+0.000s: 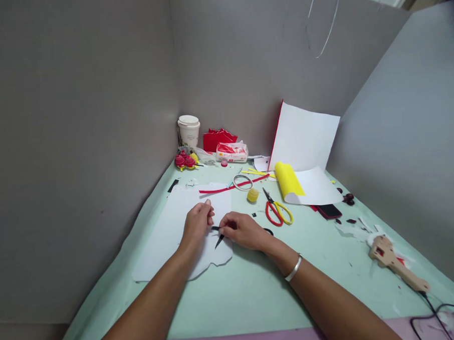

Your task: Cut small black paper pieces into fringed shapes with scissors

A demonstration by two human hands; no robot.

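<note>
The black strip lies over the white paper, long axis roughly left to right, its right end pinched by the right hand; the left hand curls just beside its other end, whether gripping anything I cannot tell.

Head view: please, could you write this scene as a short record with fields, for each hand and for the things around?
Left hand: curled over white paper; any grip is hidden
Right hand: seems to pinch a black strip; a dark pointed thing shows below its fingertips
Right wrist: silver bracelet
Beyond right hand: scissors with one red and one yellow handle
Far side: white cup
Right side: phone, beige glue gun
</note>
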